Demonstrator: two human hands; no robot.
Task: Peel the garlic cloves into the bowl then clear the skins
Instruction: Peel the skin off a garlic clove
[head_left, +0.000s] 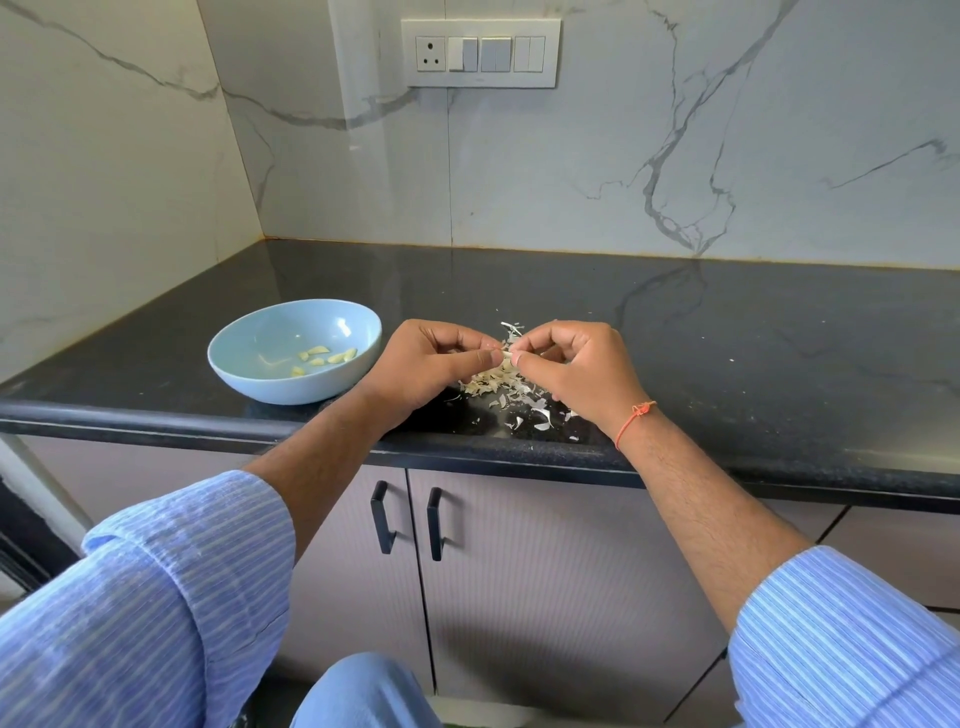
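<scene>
A light blue bowl (244, 364) stands on the black counter at the left, with several peeled garlic cloves (326, 356) inside. To its right my left hand (431, 366) and my right hand (576, 371) meet over a heap of papery garlic skins (501, 387). Both hands pinch one small garlic clove (507, 354) between thumb and fingertips. The clove is mostly hidden by my fingers. More skin scraps (540, 415) lie scattered toward the counter's front edge.
The black stone counter (727, 338) runs right and back to a marble wall with a switch panel (480, 52). Its rounded front edge (156, 421) sits just below my wrists. Cabinet doors with black handles (382, 517) are underneath.
</scene>
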